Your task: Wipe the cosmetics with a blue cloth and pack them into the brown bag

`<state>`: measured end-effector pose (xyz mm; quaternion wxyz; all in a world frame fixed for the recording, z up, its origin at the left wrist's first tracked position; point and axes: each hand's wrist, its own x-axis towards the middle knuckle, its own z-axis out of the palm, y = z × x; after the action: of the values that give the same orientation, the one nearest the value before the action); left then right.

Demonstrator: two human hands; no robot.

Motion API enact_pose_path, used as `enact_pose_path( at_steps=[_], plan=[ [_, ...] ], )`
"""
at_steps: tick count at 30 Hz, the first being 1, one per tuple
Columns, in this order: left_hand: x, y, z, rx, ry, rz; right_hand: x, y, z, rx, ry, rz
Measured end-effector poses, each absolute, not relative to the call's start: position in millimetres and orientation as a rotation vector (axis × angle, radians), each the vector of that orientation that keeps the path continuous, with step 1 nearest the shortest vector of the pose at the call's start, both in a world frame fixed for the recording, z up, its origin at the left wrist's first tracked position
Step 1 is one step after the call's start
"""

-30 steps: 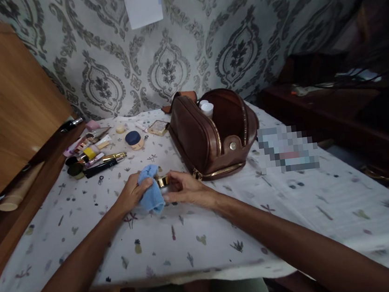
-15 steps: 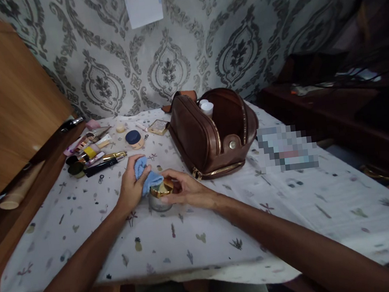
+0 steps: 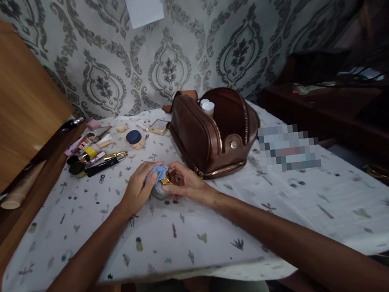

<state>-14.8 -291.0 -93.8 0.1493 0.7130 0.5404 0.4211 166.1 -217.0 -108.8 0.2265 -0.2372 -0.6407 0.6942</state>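
Note:
A small cosmetic jar (image 3: 159,192) with a clear body and a shiny gold lid is at the middle of the table, tilted a little. My right hand (image 3: 186,182) grips it from the right, thumb and fingers around the gold lid. Bunched in my left hand (image 3: 139,187) is a blue cloth (image 3: 159,172), pressed onto the top and left side of the jar. The cloth and fingers hide much of the lid. Just beyond my right hand stands a brown toiletry bag (image 3: 195,136), unzipped, with white-capped containers (image 3: 207,108) inside.
Brushes, tubes and other makeup (image 3: 92,153) lie in a group at the left. A navy-lidded jar (image 3: 134,138) and a glittery compact (image 3: 159,126) sit behind my hands. A blurred-out item (image 3: 289,148) lies right of the bag. A wooden panel (image 3: 10,106) borders the left side.
My left hand has moved right and brought the blue cloth down over the jar's lid. The jar has tipped slightly, while my right hand keeps its hold.

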Motion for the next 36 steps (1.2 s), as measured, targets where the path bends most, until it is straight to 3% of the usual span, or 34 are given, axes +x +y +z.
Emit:
enact_pose_path(
  at_steps=[6,12,20,36],
  plan=[
    [-21,-286,-98,1.867,1.55,1.198,172,-213,-104,-0.624,-1.972,1.56],
    [-28,-282,-103,1.789,1.566,1.127,176,-208,-104,-0.544,-2.01,1.616],
    [-18,-292,-88,1.969,1.585,1.295,172,-203,-115,-0.59,-1.986,1.576],
    [-17,-296,-89,2.397,1.615,1.287,168,-205,-117,-0.633,-1.645,1.97]
  ],
)
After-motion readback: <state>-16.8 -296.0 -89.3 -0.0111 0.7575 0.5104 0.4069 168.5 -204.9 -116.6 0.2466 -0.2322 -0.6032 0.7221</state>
